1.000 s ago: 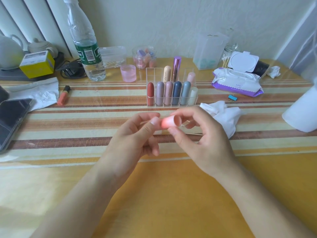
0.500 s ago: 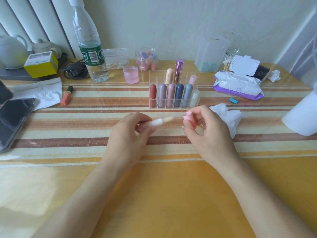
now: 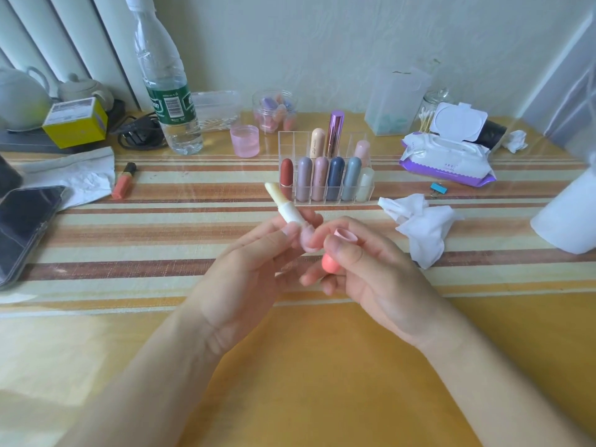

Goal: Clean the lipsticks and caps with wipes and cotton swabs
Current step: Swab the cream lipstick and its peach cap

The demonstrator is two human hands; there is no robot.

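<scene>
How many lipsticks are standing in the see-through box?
9. Six in the front row of the clear organizer: red, mauve, dusty pink, navy, grey-blue, white. Three behind: beige, shiny purple, pale pink. More may hide behind.

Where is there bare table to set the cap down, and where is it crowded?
Bare: the plain yellow table nearest the camera, and the striped stretch between the phone and the left hand. Crowded: the back row from water bottle past lipstick organizer to wipes pack, and the crumpled wipe beside the right hand gripping the cap.
</scene>
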